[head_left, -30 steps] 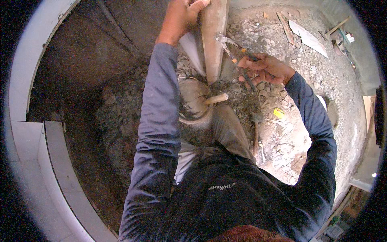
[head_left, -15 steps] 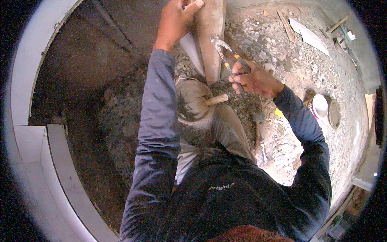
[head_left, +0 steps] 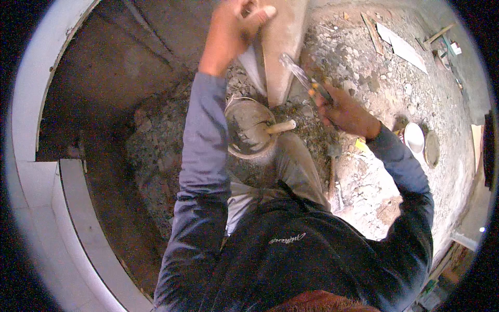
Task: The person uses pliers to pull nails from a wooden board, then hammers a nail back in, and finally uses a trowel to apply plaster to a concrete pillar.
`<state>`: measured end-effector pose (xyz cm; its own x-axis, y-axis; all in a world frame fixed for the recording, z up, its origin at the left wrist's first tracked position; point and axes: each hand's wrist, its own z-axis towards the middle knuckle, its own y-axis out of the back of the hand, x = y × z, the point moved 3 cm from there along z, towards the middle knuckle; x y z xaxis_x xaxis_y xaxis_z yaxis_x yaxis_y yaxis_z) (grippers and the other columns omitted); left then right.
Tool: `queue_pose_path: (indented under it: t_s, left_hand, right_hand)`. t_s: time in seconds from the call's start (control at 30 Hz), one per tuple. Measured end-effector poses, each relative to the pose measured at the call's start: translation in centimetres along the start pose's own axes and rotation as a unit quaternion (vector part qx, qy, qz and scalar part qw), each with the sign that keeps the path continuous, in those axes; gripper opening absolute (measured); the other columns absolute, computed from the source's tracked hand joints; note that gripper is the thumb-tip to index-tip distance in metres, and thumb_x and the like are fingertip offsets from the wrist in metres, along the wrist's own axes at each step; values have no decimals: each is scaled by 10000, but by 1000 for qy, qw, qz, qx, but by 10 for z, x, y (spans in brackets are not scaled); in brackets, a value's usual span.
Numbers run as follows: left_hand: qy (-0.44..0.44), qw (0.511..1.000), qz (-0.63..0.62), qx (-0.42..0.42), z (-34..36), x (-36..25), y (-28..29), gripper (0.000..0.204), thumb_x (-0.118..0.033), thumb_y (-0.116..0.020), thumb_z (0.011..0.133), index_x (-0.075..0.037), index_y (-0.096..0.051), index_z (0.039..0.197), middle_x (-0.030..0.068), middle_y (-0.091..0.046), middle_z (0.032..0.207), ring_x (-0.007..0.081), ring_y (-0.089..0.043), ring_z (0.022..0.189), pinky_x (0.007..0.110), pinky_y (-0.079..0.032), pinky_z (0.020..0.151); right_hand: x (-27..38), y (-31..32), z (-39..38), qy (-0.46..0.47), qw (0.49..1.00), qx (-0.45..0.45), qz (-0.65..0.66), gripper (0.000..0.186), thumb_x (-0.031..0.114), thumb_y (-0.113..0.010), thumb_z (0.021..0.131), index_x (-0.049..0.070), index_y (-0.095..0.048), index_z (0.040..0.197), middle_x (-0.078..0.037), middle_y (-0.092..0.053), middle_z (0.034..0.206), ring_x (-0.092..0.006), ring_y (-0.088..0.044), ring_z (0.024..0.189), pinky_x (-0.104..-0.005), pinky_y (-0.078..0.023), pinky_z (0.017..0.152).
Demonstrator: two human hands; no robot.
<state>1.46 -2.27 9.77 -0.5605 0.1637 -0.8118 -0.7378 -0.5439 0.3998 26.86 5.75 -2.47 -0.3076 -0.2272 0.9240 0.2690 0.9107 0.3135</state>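
My left hand [head_left: 232,31] grips the upper part of a tan, tapering piece of tile [head_left: 283,44], held upright at the top of the view. A pair of pincers [head_left: 299,73] with black and yellow handles is closed in my right hand [head_left: 347,109]. Its metal jaws lie against the tile's right part; blur hides whether they bite the edge. Below the tile stands a round bucket [head_left: 249,153] of grey-brown mortar, with a pale wooden handle [head_left: 281,126] sticking out over its rim. The tool at that handle's other end is sunk in the mortar.
Rubble and broken chips cover the ground [head_left: 353,67] on the right. A white tub [head_left: 414,138] stands there, and a white strip [head_left: 403,48] lies farther off. White tiled ledges [head_left: 83,208] line the left. A long-handled tool [head_left: 332,171] lies beside my knee.
The tile and my left hand have shifted slightly right. My right hand has moved right and a little down, and the pincers' handles, spread before, are now squeezed closer together.
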Motion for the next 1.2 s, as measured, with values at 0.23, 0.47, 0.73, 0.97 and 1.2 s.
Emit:
queue_pose_path:
  t_s: [0.23,0.47,0.73,0.97,1.2]
  left_hand:
    - [-161,979,121,-19,-48,-43,-89,280,-299,-646,886,-32,-563,907,191,-581,743,369,-580,694,461,-472,638]
    - [-151,988,9,38,-99,-66,-158,214,-190,-608,894,-36,-522,1015,222,-625,827,454,-616,802,529,-482,677]
    - [-159,982,16,105,-118,-49,-198,344,-156,-649,893,-15,-567,1195,257,-646,1028,476,-613,905,513,-505,760]
    - [-135,977,5,164,-120,-39,-242,208,-98,-640,863,-75,-656,1070,209,-669,972,437,-634,873,498,-528,726]
    - [-113,977,85,158,-153,-59,-283,201,-176,-669,855,-98,-660,1040,164,-678,875,414,-647,805,492,-529,700]
  right_hand:
    - [-44,16,-86,-74,994,-33,-78,418,-57,-536,907,21,-489,1316,-22,-576,1053,-100,-543,833,-232,-479,705]
    - [-81,-10,-153,-98,985,-105,93,384,-18,-588,921,12,-505,1295,-21,-571,983,-117,-562,821,-261,-496,689]
    - [-106,-42,-174,-77,977,-158,119,423,80,-665,888,42,-547,1292,-22,-612,984,-94,-580,870,-246,-485,703]
    - [-98,-62,-183,-80,897,-168,401,409,106,-654,885,41,-548,1274,-94,-602,1255,-231,-647,1043,-353,-506,915]
    - [-132,-75,-227,-89,879,-218,414,339,66,-593,892,29,-557,1227,-96,-626,1174,-230,-666,972,-335,-512,810]
